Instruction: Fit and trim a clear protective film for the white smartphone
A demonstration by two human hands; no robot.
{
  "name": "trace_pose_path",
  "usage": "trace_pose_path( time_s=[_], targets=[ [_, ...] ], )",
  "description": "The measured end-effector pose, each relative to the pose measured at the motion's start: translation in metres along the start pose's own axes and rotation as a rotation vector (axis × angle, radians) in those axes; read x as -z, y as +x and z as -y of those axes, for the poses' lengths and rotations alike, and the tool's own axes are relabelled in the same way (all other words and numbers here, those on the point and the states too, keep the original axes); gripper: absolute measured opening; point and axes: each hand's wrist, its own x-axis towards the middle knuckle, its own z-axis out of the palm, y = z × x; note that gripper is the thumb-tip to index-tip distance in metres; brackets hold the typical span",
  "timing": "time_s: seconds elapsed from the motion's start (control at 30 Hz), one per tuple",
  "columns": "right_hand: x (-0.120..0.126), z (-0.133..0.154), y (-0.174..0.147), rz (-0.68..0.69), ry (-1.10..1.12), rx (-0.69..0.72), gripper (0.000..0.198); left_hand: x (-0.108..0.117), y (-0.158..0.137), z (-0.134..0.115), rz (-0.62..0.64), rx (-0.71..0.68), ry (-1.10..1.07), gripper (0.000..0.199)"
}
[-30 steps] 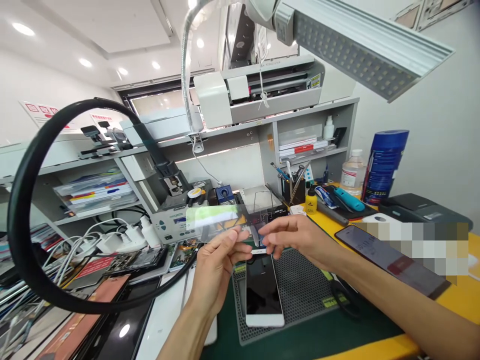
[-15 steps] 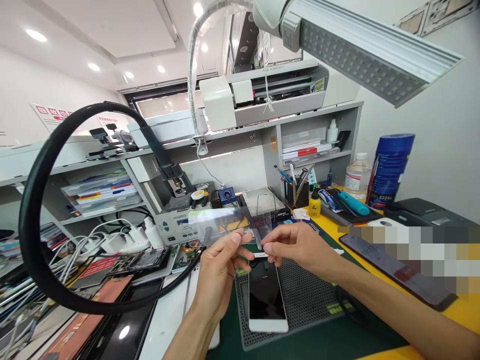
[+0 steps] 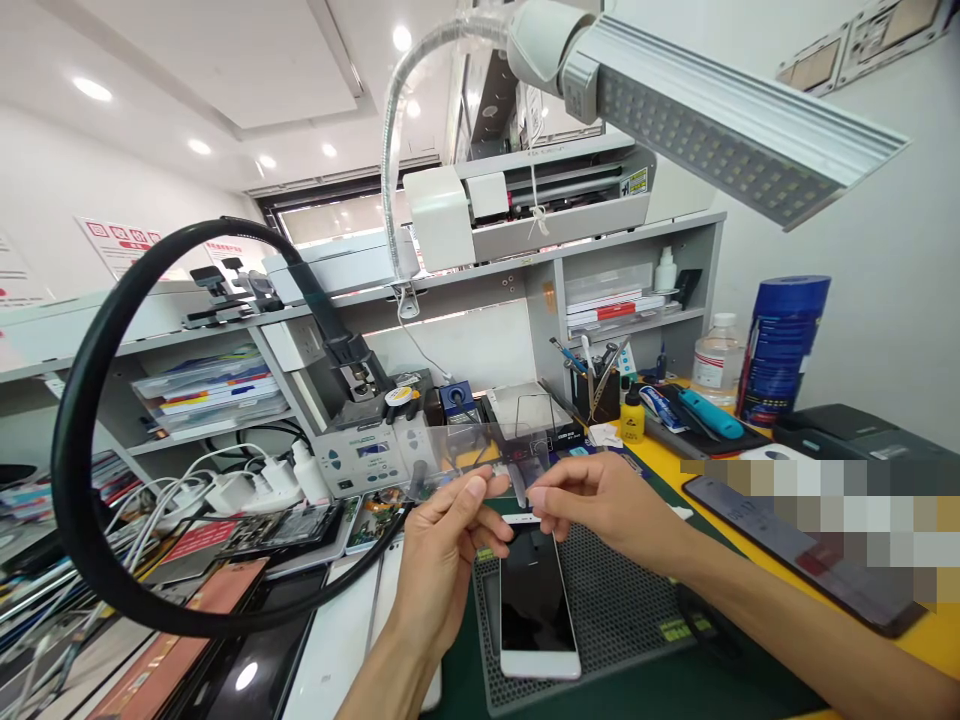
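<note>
A clear rectangular plastic film (image 3: 472, 445), like a screen protector, is tilted up above the far end of a white phone. My left hand (image 3: 454, 525) pinches its lower edge between thumb and fingers. My right hand (image 3: 589, 500) is closed in a pinch at the film's lower right corner, beside a greyish strip (image 3: 519, 484); its fingertips partly hide the contact. Below both hands the phone (image 3: 536, 600) lies face up, its black screen dark, on a grey perforated mat (image 3: 622, 590). The hands stand over the phone's top edge.
A thick black hose (image 3: 67, 430) loops at the left, over phone parts and white cables. A hot-air station (image 3: 367, 455) stands behind. An LED lamp (image 3: 735, 130) hangs overhead. To the right are a yellow bottle (image 3: 632, 418), a tool holder (image 3: 592, 390) and another phone (image 3: 795, 550).
The view has shifted slightly, so the scene sits a little lower. The film is tilted differently, its bright reflection gone. Both hands keep nearly the same pinch.
</note>
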Motion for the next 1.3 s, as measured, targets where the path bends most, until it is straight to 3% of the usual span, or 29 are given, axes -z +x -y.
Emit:
trace_pose_path(
  time_s=[0.27,0.57,0.73,1.1,1.3],
  targets=[
    [-0.0005,0.0,-0.0013,-0.041,-0.067,0.02,0.02,-0.002,-0.0013,-0.0019,-0.02,-0.019,0.013,0.025],
    [0.0042,0.0017,0.0008,-0.191,0.077,0.115,0.025,-0.001,0.0005,0.0017,-0.001,-0.007,0.042,0.028],
    [0.0036,0.0036,0.0005,-0.211,0.099,0.088,0.029,-0.0013,0.001,0.0023,0.004,0.026,-0.026,0.044],
    [0.0037,0.0019,0.0001,-0.178,0.156,0.062,0.025,-0.0052,0.0016,0.0007,-0.013,0.068,-0.032,0.037],
    [0.0031,0.0039,-0.0004,-0.19,0.161,0.076,0.025,-0.0044,0.0025,0.0014,0.042,0.082,-0.079,0.037]
  ],
)
